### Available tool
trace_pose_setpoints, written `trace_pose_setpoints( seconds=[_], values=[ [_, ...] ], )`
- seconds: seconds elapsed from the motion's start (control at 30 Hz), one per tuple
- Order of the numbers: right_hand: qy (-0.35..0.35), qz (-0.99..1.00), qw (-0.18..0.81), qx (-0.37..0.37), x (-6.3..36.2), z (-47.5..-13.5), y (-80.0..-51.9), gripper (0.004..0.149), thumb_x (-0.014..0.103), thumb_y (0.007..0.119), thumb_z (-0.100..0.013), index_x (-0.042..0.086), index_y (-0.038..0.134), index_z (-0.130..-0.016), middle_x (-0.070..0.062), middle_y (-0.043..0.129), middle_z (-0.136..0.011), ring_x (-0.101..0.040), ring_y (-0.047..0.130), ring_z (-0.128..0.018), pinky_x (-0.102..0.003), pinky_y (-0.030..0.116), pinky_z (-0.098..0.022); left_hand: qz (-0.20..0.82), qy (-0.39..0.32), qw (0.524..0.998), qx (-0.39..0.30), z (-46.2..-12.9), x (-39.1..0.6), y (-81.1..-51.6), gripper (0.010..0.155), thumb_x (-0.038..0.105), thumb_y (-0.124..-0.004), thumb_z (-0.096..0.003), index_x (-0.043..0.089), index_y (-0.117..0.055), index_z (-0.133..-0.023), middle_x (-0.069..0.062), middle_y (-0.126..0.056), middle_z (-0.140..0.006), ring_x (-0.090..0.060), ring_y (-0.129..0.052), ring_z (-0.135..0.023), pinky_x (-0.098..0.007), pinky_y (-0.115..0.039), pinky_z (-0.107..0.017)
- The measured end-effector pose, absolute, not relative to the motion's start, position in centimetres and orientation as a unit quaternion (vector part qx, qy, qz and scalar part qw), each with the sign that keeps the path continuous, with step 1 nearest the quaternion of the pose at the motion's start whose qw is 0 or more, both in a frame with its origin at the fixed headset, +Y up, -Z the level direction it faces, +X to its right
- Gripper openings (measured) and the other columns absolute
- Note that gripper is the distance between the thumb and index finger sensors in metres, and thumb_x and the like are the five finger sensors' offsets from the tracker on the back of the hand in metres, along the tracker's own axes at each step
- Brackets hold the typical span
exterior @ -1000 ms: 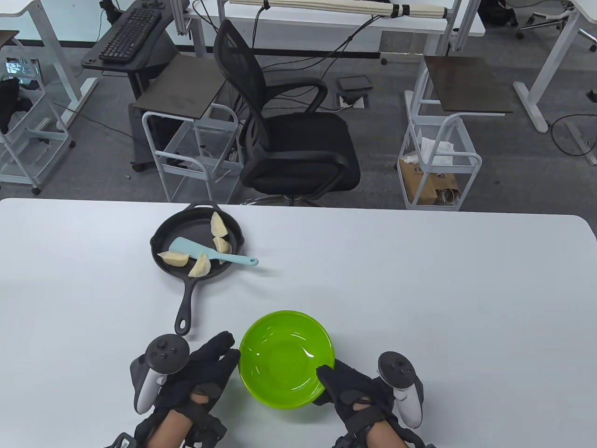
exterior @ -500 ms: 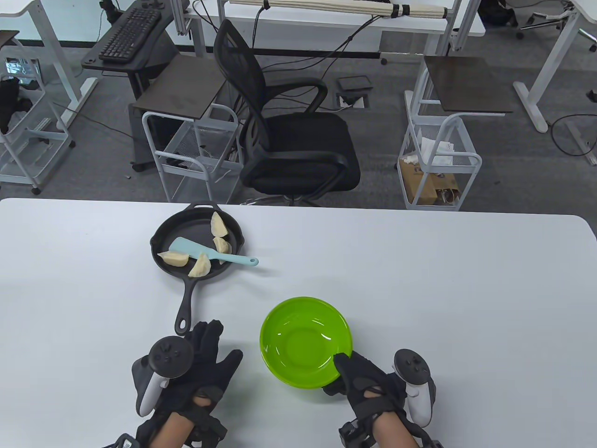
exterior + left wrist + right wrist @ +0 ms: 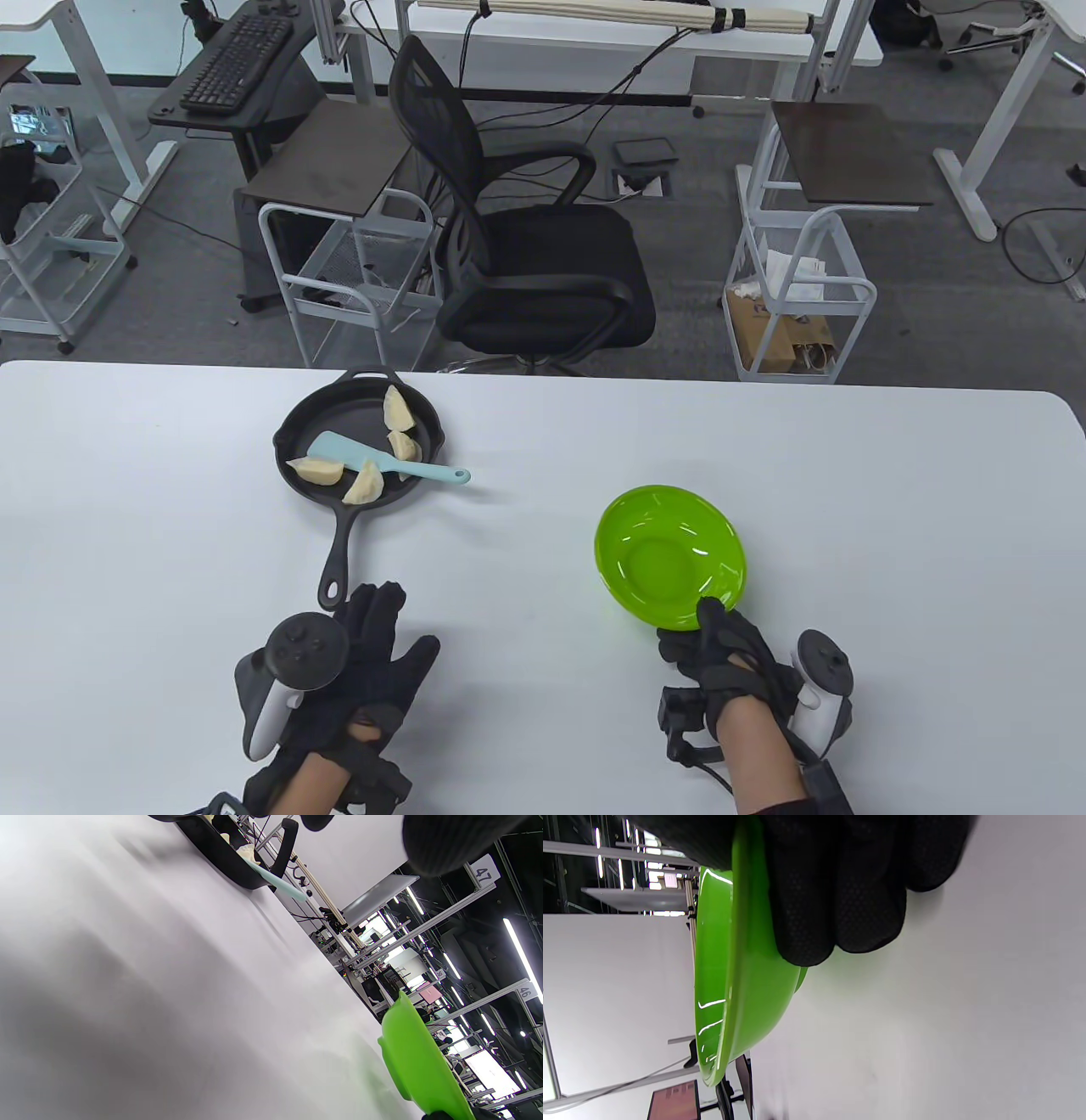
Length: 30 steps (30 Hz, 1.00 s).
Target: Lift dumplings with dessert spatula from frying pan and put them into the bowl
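Observation:
A black frying pan (image 3: 316, 418) sits left of the table's middle, its long handle pointing toward me. Several pale dumplings (image 3: 316, 469) lie in it, and a light blue dessert spatula (image 3: 386, 459) rests across them with its handle over the pan's right rim. My right hand (image 3: 721, 649) pinches the near rim of the green bowl (image 3: 670, 552), thumb inside, fingers under it, and holds it tilted above the table. The right wrist view shows those fingers (image 3: 840, 891) wrapped on the bowl (image 3: 725, 984). My left hand (image 3: 373, 654) lies flat beside the pan handle's end, holding nothing.
The white table (image 3: 891, 526) stretches wide to the right of the bowl. Beyond its far edge stand a black office chair (image 3: 526, 255) and two white wire carts (image 3: 356, 272).
My right hand has carried the green bowl from in front of me up and to the right, tilting it. The left hand drew slightly back near the pan handle and now stays still.

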State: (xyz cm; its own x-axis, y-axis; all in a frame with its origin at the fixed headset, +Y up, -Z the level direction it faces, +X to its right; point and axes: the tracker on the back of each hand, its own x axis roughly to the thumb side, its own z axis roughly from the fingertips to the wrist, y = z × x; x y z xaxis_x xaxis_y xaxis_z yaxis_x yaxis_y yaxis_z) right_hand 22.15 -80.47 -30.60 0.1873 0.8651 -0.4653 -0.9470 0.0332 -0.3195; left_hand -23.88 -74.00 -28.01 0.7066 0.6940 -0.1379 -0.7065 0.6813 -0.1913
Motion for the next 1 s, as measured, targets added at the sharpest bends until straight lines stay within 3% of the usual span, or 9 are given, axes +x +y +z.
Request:
trace_pose_setpoints(
  seconds=[0.23, 0.5, 0.87, 1.0],
  values=[
    [0.027, 0.603, 0.710, -0.364, 24.8, -31.7, -80.3, 0.065, 0.039, 0.068, -0.060, -0.005, 0.043, -0.101, -0.018, 0.091, -0.075, -0.048, 0.089, -0.066, -0.059, 0.063, -0.065, 0.380, 0.030, 0.916, -0.123, -28.1, -23.8, -74.2, 0.086, 0.069, -0.073, -0.0443, 0.037, -0.032, -0.113, -0.002, -0.022, -0.126, -0.033, -0.019, -0.114, -0.062, -0.015, -0.078],
    [0.009, 0.593, 0.699, -0.401, 26.2, -32.6, -80.2, 0.066, 0.039, 0.068, -0.060, -0.005, 0.042, -0.102, -0.019, 0.091, -0.077, -0.049, 0.088, -0.067, -0.061, 0.062, -0.064, 0.376, 0.029, 0.917, -0.130, -28.2, -23.6, -74.2, 0.085, 0.069, -0.073, -0.0442, 0.037, -0.033, -0.113, -0.002, -0.023, -0.126, -0.033, -0.019, -0.114, -0.062, -0.015, -0.078],
    [-0.018, 0.569, 0.715, -0.406, 27.1, -33.1, -80.5, 0.069, 0.040, 0.068, -0.060, -0.004, 0.035, -0.103, -0.019, 0.086, -0.083, -0.049, 0.084, -0.074, -0.064, 0.058, -0.065, 0.376, 0.032, 0.916, -0.137, -28.2, -23.6, -74.2, 0.084, 0.068, -0.073, -0.0444, 0.037, -0.035, -0.113, -0.002, -0.024, -0.126, -0.033, -0.021, -0.114, -0.062, -0.015, -0.078],
    [-0.036, 0.569, 0.729, -0.380, 27.2, -32.9, -80.5, 0.068, 0.039, 0.068, -0.060, -0.001, 0.035, -0.104, -0.018, 0.081, -0.091, -0.050, 0.078, -0.083, -0.066, 0.052, -0.069, 0.376, 0.031, 0.916, -0.138, -28.2, -23.5, -74.1, 0.084, 0.068, -0.072, -0.0445, 0.036, -0.035, -0.113, -0.002, -0.024, -0.126, -0.033, -0.021, -0.114, -0.062, -0.015, -0.078]
  ],
)
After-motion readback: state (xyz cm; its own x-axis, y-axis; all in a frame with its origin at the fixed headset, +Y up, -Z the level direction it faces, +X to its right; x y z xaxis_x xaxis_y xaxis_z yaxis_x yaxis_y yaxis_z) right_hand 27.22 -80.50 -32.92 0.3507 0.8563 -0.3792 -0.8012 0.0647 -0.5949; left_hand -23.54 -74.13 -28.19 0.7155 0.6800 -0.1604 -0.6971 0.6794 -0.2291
